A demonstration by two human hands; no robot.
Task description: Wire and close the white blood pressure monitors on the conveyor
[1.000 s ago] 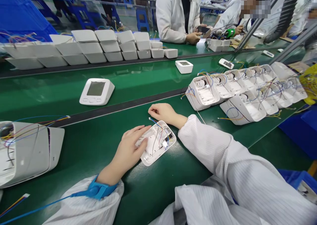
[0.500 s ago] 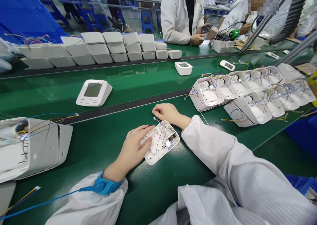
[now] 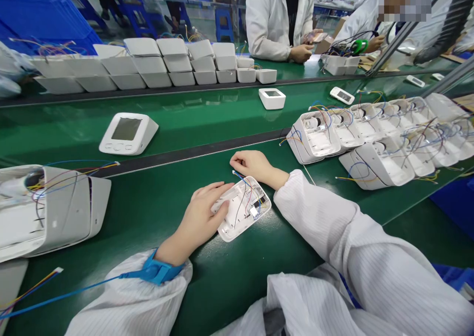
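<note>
A small open white housing [image 3: 243, 207] with a circuit board and thin coloured wires lies on the green bench in front of me. My left hand [image 3: 202, 218] rests on its left end, fingers curled over the edge and holding it down. My right hand [image 3: 254, 165] sits just behind the housing, fingers closed in a loose pinch by the wire ends [image 3: 237, 174]; what it holds is too small to make out. A blue wrist strap [image 3: 157, 272] with a blue cord is on my left wrist.
Open white casings with loose wires [image 3: 374, 133] crowd the right. A large open casing [image 3: 52, 207] lies at my left. Finished white monitors [image 3: 128, 133] [image 3: 272, 98] ride the green belt. White shells [image 3: 155, 67] are stacked beyond. Other people in white coats [image 3: 277, 20] work opposite.
Both hands and the housing stay in the same pose. The monitor on the belt has drifted left, and my view has shifted slightly.
</note>
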